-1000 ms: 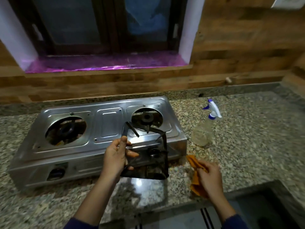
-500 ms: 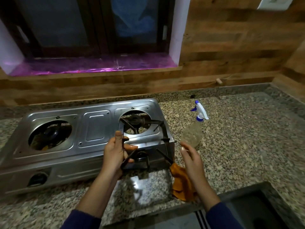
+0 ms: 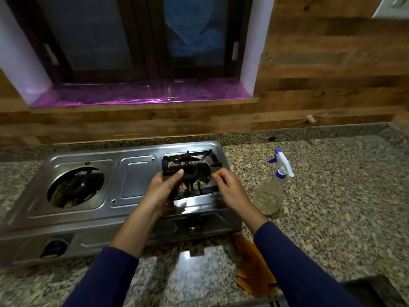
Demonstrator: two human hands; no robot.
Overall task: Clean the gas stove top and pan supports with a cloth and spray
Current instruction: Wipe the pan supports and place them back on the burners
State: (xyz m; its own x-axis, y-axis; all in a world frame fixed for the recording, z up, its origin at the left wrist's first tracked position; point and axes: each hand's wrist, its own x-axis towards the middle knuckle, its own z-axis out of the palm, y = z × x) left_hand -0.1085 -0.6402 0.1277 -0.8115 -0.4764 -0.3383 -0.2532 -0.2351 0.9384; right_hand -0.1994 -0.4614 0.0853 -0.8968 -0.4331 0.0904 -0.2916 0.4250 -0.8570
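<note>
The pan support point(image 3: 190, 172), a second ago held off the stove point(image 3: 132, 185), now sits over its right burner, gripped by the left hand point(image 3: 162, 188) while the right hand point(image 3: 228, 187) pinches its edge (cloth point(image 3: 252, 269) dropped at the table's front edge).

— what's behind the counter point(image 3: 332, 196)?
— a wood-look wall point(image 3: 321, 74), with a dark-framed window point(image 3: 141, 36) set in it. something blue shows through its right pane.
— and the sill point(image 3: 137, 94)?
— shiny purple, with white sides above it.
— anything else?
— a white plate point(image 3: 391, 6) top right, and a small knob point(image 3: 311, 119) low on the wall.
</note>
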